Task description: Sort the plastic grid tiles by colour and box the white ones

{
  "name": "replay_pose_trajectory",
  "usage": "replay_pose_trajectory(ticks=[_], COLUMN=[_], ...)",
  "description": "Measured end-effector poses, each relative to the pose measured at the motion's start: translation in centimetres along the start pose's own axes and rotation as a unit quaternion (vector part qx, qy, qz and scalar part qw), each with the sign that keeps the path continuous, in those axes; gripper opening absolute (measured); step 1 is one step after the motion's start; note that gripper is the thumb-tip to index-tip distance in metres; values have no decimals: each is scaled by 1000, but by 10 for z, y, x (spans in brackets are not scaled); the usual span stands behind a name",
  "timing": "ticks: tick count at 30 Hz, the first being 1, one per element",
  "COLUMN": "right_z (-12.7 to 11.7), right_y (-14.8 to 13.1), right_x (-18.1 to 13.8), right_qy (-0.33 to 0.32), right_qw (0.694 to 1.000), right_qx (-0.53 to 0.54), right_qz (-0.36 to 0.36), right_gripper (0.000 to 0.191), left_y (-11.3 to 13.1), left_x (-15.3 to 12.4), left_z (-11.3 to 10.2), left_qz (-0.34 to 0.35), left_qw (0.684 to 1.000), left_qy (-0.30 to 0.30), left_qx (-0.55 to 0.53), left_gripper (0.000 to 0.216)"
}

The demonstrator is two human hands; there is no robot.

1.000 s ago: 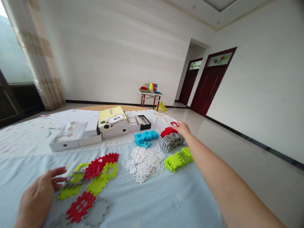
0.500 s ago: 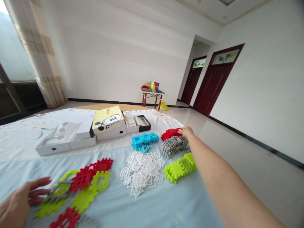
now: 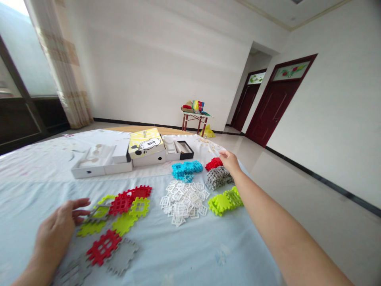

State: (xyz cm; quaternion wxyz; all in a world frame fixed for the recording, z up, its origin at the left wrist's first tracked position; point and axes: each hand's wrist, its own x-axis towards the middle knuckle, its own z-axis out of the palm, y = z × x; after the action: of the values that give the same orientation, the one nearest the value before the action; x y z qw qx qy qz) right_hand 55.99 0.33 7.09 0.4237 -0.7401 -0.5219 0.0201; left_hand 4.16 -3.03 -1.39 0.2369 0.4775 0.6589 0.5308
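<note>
My left hand (image 3: 61, 226) is at the left, fingers stretched out and slightly apart. Its fingertips meet the edge of a grey notched plastic building piece (image 3: 100, 213) that overlaps lime-green ones. Around it lie a red window-shaped piece (image 3: 104, 247), a lime-green window piece (image 3: 139, 207) and a flat grey frame piece (image 3: 123, 255). My right hand (image 3: 230, 161) reaches far out to the pile of red pieces (image 3: 213, 163), fingers curled together at its far right side. Whatever they may pinch is hidden. Directly below that hand is a heap of grey pieces (image 3: 219, 177).
White lattice pieces (image 3: 181, 202) are heaped mid-table, with blue pieces (image 3: 186, 169) behind and lime-green pieces (image 3: 223, 202) to the right. White boxes (image 3: 116, 169), a yellow cartoon box (image 3: 147, 143) and a black-rimmed tray (image 3: 187, 149) line the back. A small table (image 3: 196, 115) stands by the wall.
The view has swung left, so more of the near left pieces shows. My right hand has shifted left and up over the red pile. My left hand stays by the grey piece.
</note>
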Motion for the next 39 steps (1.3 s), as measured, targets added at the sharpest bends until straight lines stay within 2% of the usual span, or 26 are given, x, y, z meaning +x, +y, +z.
replay_pose_trajectory(ticks=[2, 6, 10, 13, 15, 18, 25, 27, 29, 31, 34, 36, 39], right_z=[17, 55, 90, 110, 118, 120, 89, 84, 84, 86, 87, 87, 87], right_y=[-29, -89, -137, -156, -160, -161, -164, -163, -161, -157, -150, -146, -143], right_x=[-28, -98, -159, -185, -193, -198, -206, -208, -209, -208, -208, -210, -215], right_qy=[-37, -162, -250, -292, -308, -320, -350, -365, -353, -312, -256, -259, -298], right_qw=[996, 965, 928, 911, 906, 902, 894, 887, 892, 910, 931, 926, 905], right_qx=[60, 142, 119, 51, 6, -25, -1, -15, -38, -46, -37, -29, -26], right_qz=[-55, -149, -248, -288, -289, -289, -281, -283, -280, -270, -259, -272, -303], right_gripper=[30, 25, 27, 41, 50, 47, 25, 32, 33, 26, 31, 36, 46], left_y=[5, 9, 9, 9, 8, 8, 9, 9, 9, 8, 7, 6, 6], left_x=[-3, -6, -8, -9, -9, -8, -8, -8, -8, -8, -7, -6, -4], left_z=[0, 0, -1, -2, -1, 0, 2, 2, 1, 0, -1, 0, 1], left_qz=[-22, -23, -13, -9, -8, -5, -9, -8, -8, -7, -8, -10, -13], left_qw=[999, 997, 996, 996, 996, 996, 995, 995, 994, 994, 994, 994, 995], left_qy=[-17, -32, -36, -36, -33, -27, -25, -34, -42, -43, -45, -48, -46], left_qx=[-27, -73, -76, -80, -85, -87, -95, -95, -96, -97, -100, -98, -88], left_gripper=[42, 41, 43, 43, 44, 44, 44, 43, 42, 42, 40, 40, 38])
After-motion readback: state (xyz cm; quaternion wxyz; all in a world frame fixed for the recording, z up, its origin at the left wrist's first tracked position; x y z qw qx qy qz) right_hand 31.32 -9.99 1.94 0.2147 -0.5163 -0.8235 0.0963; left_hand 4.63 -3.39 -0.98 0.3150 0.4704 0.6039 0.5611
